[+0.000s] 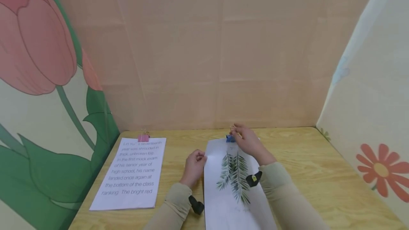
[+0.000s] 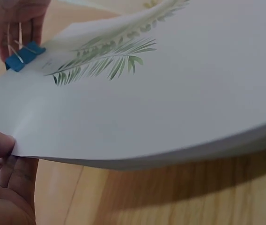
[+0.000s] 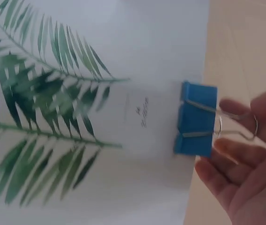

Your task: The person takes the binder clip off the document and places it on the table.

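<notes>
A stack of white paper printed with green palm fronds is raised off the table at its far left corner. My left hand pinches the stack's left edge near that corner, thumb on top and fingers beneath, as the left wrist view shows. On the stack's far edge sits a blue binder clip, its wire handles pointing away from the sheets. My right hand holds the clip by those wire handles, fingertips around the loops. Part of the clip is hidden behind the right hand in the head view.
Another paper stack, with large printed text, lies to the left under a pink binder clip. The wooden table meets a tan cloth backdrop, with flower-patterned panels on both sides.
</notes>
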Available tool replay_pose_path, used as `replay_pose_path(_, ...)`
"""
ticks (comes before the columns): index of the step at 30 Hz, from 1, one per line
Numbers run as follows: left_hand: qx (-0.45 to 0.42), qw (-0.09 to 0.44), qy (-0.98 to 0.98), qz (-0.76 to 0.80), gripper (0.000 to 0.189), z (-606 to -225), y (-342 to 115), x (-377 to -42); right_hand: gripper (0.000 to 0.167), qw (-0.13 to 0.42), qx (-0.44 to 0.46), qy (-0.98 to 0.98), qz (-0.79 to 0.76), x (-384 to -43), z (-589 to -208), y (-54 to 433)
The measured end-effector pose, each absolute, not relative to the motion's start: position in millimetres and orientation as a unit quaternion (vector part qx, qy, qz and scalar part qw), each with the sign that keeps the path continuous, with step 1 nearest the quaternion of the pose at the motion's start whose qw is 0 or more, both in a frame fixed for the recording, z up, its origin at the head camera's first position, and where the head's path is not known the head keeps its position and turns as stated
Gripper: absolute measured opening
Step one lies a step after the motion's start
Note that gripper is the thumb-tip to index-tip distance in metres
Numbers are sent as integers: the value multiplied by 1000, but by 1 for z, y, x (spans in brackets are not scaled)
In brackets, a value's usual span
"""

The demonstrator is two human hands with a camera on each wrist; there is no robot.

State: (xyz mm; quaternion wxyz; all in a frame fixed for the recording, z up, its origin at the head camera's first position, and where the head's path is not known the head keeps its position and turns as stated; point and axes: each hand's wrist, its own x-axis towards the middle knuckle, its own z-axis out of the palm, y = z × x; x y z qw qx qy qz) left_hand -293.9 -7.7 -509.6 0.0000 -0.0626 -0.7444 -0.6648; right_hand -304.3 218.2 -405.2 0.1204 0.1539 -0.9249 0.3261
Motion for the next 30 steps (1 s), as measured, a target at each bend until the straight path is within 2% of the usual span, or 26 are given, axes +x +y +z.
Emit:
replay_pose_path(8,-52,-17,-731,-681,4,-517,-11,-296,27,82,209,-910,348,-302,-408,230)
replay_pose_path(14,-42,-22,-723,-689,4,-517,-11,-295,53,44,195,-895,398,-299,-404,235)
replay_pose_path(17,-43,-23,-723,-689,4,-516,-12,-293,66,4,183,-874,451,-298,-401,240)
replay_pose_path(20,-46,-24,-723,-689,4,-517,-12,-293,73,-27,163,-858,486,-296,-397,244)
replay_pose_path(26,-48,-19,-724,-688,7,-517,-11,-294,65,-43,144,-861,486,-297,-392,246)
replay_pose_path(30,-51,-19,-721,-691,5,-518,-11,-293,66,-46,140,-865,480,-297,-394,246)
